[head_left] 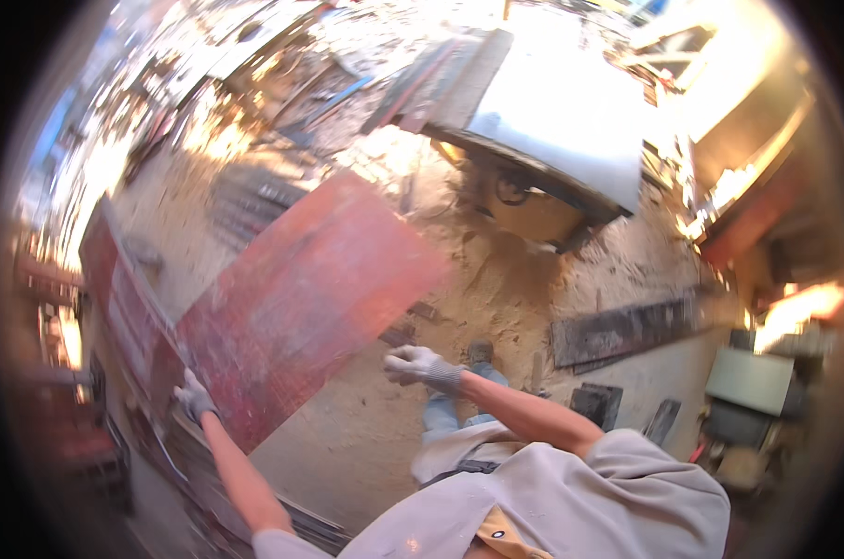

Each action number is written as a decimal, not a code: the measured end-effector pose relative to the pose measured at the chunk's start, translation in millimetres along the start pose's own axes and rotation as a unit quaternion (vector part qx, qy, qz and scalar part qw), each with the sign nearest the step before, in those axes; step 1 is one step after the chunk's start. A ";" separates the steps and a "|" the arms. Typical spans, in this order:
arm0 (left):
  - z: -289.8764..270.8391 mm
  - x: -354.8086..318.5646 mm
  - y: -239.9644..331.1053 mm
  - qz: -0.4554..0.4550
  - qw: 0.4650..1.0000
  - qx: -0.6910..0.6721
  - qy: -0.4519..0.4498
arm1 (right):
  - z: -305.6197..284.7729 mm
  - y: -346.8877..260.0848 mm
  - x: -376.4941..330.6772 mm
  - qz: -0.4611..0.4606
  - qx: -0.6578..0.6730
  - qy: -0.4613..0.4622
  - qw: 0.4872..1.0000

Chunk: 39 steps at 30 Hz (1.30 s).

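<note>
left hand (196,395) at red board (310,293), grip unclear; right hand (422,366) apart, empty, half-open. step: likely board shifting; next: probably second handhold.

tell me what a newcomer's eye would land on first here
Probably the big reddish panel slanting across left of centre, with the gloved left hand near its lower left edge. Next might be the bright, pale-topped table at the upper right of centre. The gloved right hand also stands out near the middle.
</note>
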<state>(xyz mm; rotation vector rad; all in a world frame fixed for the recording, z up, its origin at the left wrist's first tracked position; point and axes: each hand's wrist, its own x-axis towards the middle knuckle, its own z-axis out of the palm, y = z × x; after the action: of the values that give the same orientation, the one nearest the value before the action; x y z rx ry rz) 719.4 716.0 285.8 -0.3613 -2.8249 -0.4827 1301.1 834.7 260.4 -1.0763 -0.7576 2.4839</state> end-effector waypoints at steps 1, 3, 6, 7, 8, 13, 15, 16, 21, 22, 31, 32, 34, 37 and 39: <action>20.9 -20.2 11.9 0.035 0.996 -0.053 -0.062 | -31.0 4.6 -8.1 0.019 -0.039 0.027 0.999; 60.7 -81.9 48.7 0.181 0.962 -0.199 -0.038 | -105.1 11.6 -34.9 -0.037 -0.010 0.094 0.995; 99.8 -228.9 106.4 0.238 0.841 -0.409 -0.265 | -229.3 10.1 -103.6 -0.111 0.136 0.278 0.944; 112.1 -279.1 135.6 0.093 0.775 -0.497 -0.378 | -272.5 5.0 -137.2 -0.146 0.227 0.278 0.922; 116.4 -323.3 161.3 0.040 0.786 -0.458 -0.412 | -307.7 2.2 -164.7 -0.162 0.313 0.332 0.875; 101.6 -483.0 316.5 0.102 0.786 -0.275 -0.545 | -466.3 -19.5 -268.4 -0.248 0.339 0.551 0.721; 73.1 -526.9 380.7 0.294 0.714 -0.365 -0.519 | -523.6 -24.0 -273.8 -0.205 0.363 0.546 0.727; 57.3 -551.2 412.1 0.347 0.742 -0.321 -0.476 | -555.5 -32.6 -271.8 -0.172 0.350 0.562 0.729; 42.0 -759.6 691.7 0.507 0.636 -0.310 -0.493 | -759.6 -135.5 -199.2 -0.209 0.442 0.477 0.730; 52.1 -806.0 751.2 0.573 0.605 -0.331 -0.442 | -799.7 -165.8 -179.3 -0.243 0.440 0.476 0.722; 156.4 -953.0 928.1 0.786 0.480 -0.292 -0.257 | -984.6 -288.0 -9.0 -0.115 0.736 0.331 0.579; 158.6 -953.9 926.7 0.778 0.500 -0.255 -0.284 | -996.1 -293.5 1.7 -0.135 0.726 0.332 0.586; 155.7 -957.0 930.6 0.778 0.486 -0.282 -0.281 | -1007.1 -301.3 13.1 -0.208 0.697 0.343 0.595; 125.2 -969.0 943.5 0.774 0.482 -0.288 -0.293 | -999.9 -313.5 -1.5 -0.284 0.715 0.301 0.563; 95.1 -985.6 959.7 0.772 0.466 -0.317 -0.295 | -981.2 -320.4 -32.3 -0.270 0.738 0.332 0.521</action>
<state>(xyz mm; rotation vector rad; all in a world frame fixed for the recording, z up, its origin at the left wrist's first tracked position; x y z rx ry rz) 1895.1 1431.0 195.7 -3.0928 -1.1768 -0.8655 2081.7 1409.5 -95.5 -0.6554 1.0240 1.0763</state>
